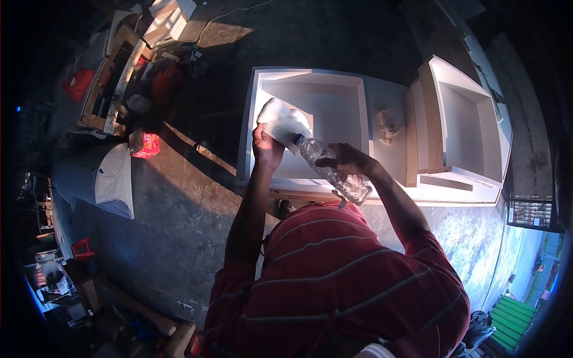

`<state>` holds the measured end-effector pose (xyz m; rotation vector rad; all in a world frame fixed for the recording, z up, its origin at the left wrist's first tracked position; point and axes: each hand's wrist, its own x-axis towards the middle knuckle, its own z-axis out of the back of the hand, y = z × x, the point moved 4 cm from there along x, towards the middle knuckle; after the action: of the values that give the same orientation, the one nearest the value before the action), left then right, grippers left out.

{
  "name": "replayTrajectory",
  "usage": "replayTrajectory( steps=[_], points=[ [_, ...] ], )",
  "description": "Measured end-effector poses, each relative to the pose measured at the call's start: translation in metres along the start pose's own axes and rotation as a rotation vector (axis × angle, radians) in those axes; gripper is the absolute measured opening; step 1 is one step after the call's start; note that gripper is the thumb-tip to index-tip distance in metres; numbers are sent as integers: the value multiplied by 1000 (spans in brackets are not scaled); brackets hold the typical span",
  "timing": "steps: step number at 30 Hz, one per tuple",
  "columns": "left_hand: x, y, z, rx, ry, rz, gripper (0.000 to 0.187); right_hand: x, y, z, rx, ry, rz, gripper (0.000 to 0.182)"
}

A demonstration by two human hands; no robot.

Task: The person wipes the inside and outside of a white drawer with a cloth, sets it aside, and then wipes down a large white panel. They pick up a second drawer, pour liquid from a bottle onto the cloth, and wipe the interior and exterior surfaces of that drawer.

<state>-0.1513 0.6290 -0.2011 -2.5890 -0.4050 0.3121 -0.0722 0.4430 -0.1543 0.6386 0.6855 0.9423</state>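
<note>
A crumpled white cloth (280, 119) is in my left hand (267, 148), whose fingers are wrapped round its lower left side. My right hand (346, 159) grips a clear plastic bottle (322, 156) round its middle. The bottle is tilted, with its blue-ringed neck up and to the left, touching or very near the cloth. Both hands are above a white open box frame (365, 101), close to its front edge. How wet the cloth is, I cannot tell.
Right of the box lies a crumpled plastic bag (389, 126) on a white panel, beside another white compartment (471, 128). A red carton (144, 145) and a cloth-covered object (113, 179) stand on the left. A red stool (83, 249) is further off.
</note>
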Motion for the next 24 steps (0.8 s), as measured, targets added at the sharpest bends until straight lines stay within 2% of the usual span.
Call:
replayTrajectory(
  steps=[2, 4, 8, 10, 14, 16, 17, 19, 20, 21, 22, 24],
  points=[
    [-1, 0, -7, 11, 12, -1, 61, -1, -6, -1, -70, -38, 16, 55],
    [1, 6, -8, 11, -44, 7, 59, -3, -1, -2, 131, 83, -148, 58],
    [4, 7, -6, -43, -113, -9, 55, -7, -5, -2, 104, 111, -212, 62],
    [10, 7, 0, -106, -84, -78, 54, -7, -20, -9, -38, -157, 4, 64],
    [15, 11, 12, -304, -9, -64, 53, -19, -21, -2, -35, -194, 67, 66],
    [16, 17, 19, -374, 42, -44, 51, -29, -15, 9, 169, -199, 95, 68],
    [16, 20, 21, -445, 93, -29, 50, -35, -20, 9, 172, -204, 88, 68],
    [13, 22, 21, -400, 63, -14, 50, -53, -42, 13, 189, -354, -26, 68],
    [11, 22, 23, -449, 97, -8, 50, -61, -52, 12, 482, -335, -3, 69],
    [10, 23, 25, -499, 129, -2, 51, -74, -54, 20, 523, -420, -29, 70],
    [5, 21, 25, -358, -11, -45, 52, -85, -73, 21, 570, -516, -30, 69],
    [0, 17, 36, -322, -43, -46, 53, -107, -107, 24, 648, -719, -17, 66]
  ],
)
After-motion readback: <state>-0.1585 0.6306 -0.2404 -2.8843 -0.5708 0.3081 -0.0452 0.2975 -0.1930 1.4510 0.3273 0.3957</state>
